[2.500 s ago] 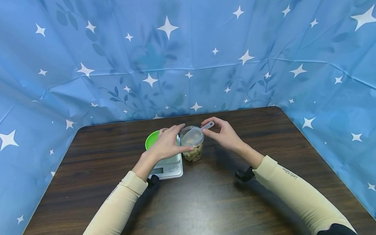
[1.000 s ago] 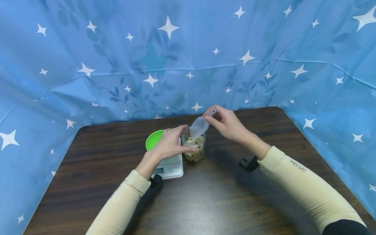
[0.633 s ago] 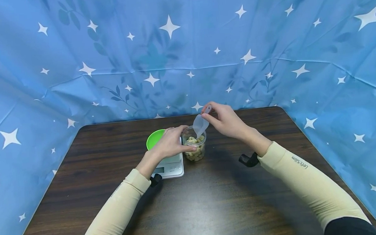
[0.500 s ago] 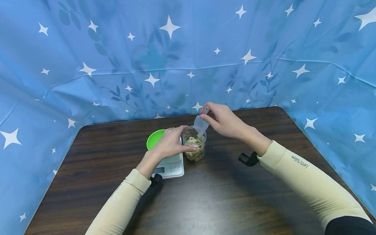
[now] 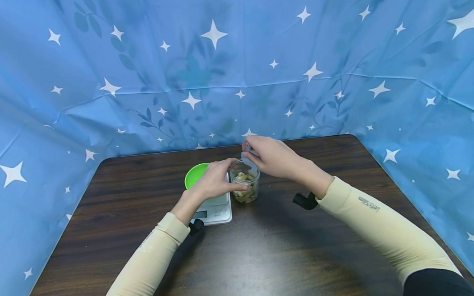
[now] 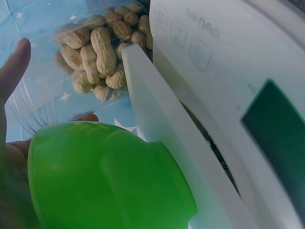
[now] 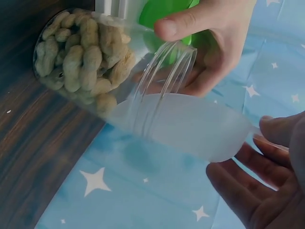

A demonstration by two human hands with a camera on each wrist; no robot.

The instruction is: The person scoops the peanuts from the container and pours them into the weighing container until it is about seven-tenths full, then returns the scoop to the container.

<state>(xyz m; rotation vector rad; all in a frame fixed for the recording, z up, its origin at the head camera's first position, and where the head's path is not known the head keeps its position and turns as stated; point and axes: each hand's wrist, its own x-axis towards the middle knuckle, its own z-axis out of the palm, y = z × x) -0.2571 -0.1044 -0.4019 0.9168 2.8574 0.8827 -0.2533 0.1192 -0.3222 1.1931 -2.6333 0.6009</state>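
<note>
From where I stand, the scooping looks underway but not finished. The clear, round, see-through jar (image 7: 164, 78) stands upright near the centre of the head view, its mouth uncovered, and a frosted, milky-white plastic scoop (image 7: 200, 126) is tipped down through it. The scoop's tip reaches the unshelled tan peanuts (image 6: 102, 52), yet I see no peanut lying in it, so I judge that picking up a load is left to do. Plenty remain in the lower part of the jar. Whether any lie in the bright green round bowl (image 6: 95, 176) I cannot tell, since the left hand (image 5: 211, 181) hides part of it.

That hand is spread around the jar near its mouth, thumb on one side and fingers on the other, holding it. The right hand (image 5: 272, 156), above the jar, has the scoop's slim handle pinched between thumb and fingers.

The bowl sits on the raised platform of a white, smooth plastic kitchen scale (image 5: 214, 215), just left of the jar; its display digits are unreadable. The peanut shells are ridged and waisted, the jar's mouth ringed with glossy threads, and the dark brown table (image 5: 266, 253) streaked with wood grain.
</note>
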